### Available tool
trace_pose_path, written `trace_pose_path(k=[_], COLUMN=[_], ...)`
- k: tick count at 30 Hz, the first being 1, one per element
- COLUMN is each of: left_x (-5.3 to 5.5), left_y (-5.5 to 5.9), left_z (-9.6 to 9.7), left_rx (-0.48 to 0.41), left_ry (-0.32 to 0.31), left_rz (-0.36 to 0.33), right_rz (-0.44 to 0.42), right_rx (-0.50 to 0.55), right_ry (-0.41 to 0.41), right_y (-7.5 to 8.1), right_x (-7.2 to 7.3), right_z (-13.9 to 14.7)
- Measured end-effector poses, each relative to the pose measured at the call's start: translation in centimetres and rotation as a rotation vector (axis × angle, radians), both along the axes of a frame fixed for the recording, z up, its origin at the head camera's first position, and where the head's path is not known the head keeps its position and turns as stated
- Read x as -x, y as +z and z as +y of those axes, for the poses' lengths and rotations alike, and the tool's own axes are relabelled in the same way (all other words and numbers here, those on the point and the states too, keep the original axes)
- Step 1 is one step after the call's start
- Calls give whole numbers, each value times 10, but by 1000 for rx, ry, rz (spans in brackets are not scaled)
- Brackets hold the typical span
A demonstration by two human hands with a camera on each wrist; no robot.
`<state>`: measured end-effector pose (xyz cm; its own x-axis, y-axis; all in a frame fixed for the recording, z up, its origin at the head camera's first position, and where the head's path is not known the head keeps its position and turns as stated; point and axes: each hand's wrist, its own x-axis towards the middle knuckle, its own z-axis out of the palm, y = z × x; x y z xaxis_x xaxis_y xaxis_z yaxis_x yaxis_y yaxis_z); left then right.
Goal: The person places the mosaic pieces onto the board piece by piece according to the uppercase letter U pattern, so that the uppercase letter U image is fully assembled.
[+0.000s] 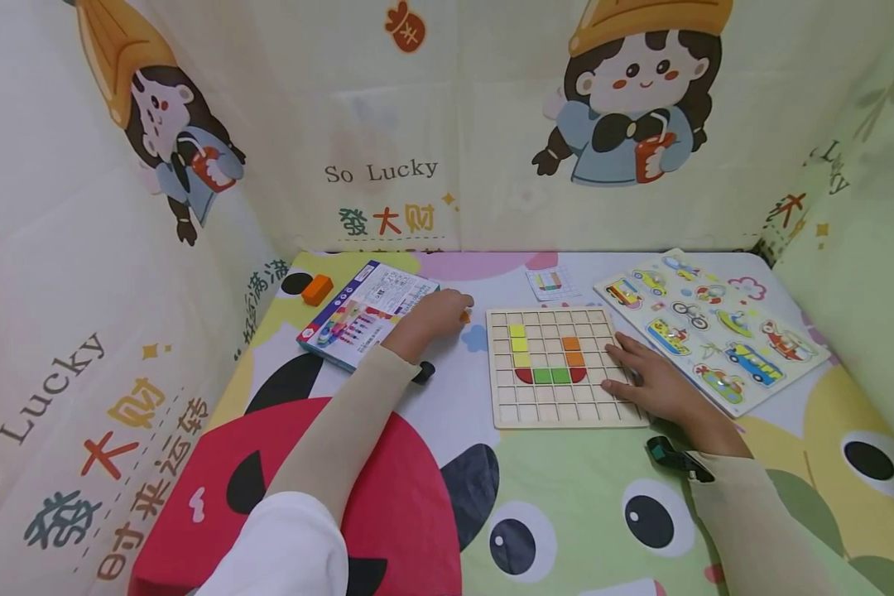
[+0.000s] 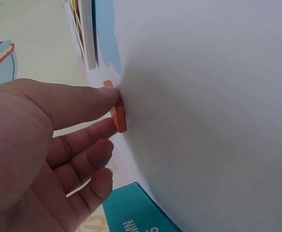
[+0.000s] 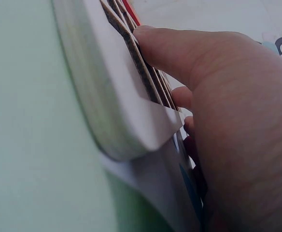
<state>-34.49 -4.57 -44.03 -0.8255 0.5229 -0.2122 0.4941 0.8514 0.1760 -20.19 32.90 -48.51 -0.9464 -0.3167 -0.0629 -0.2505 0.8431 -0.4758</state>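
My left hand (image 1: 437,314) pinches a small orange tile (image 2: 119,113) between thumb and forefinger, low over the white part of the tablecloth; the other fingers curl loosely. In the head view the hand hides most of this tile. My right hand (image 1: 651,377) rests with spread fingers on the right edge of a wooden grid board (image 1: 510,411). Its thumb (image 3: 165,48) lies at the board's edge in the right wrist view. Yellow tiles (image 1: 519,345), red corner tiles (image 1: 524,376), green tiles (image 1: 550,376) and orange tiles (image 1: 573,352) form a U on the grid.
A flat printed box (image 1: 365,319) lies left of the left hand, with an orange block (image 1: 317,290) beyond it. Behind the grid is a small pattern card (image 1: 551,283). A vehicle picture puzzle (image 1: 711,331) lies on the right. Printed cloth walls surround the table.
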Motion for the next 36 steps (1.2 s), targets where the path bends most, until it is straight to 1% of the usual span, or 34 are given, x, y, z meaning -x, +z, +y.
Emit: trace_pose_path(k=[4,7,10,15,21,25,33,36], left_x=[1,3,5,7,7,5,1,-1], left_y=[-1,-1,-1,-3,-4,-4,-7,-5], left_z=[1,2,1,1,0,0,-1,0], left_rx=[-15,-15,-5,22,24,29,-12,-38], left_ry=[13,22,20,-10,-24,-37,-69,-86], left_rz=[-44,-58,-49,-32,-47,-36,-22,-7], right_rz=[16,24,27,21,13,14,25,34], right_rx=[-2,2,11,13,7,6,10,10], right_ry=[7,14,16,10,4,4,14,16], right_y=[-1,-1,0,1,1,1,-1,-2], right_x=[0,1,0,0,-1,-1,-1,0], right_z=[1,2,2,2,0,0,1,1])
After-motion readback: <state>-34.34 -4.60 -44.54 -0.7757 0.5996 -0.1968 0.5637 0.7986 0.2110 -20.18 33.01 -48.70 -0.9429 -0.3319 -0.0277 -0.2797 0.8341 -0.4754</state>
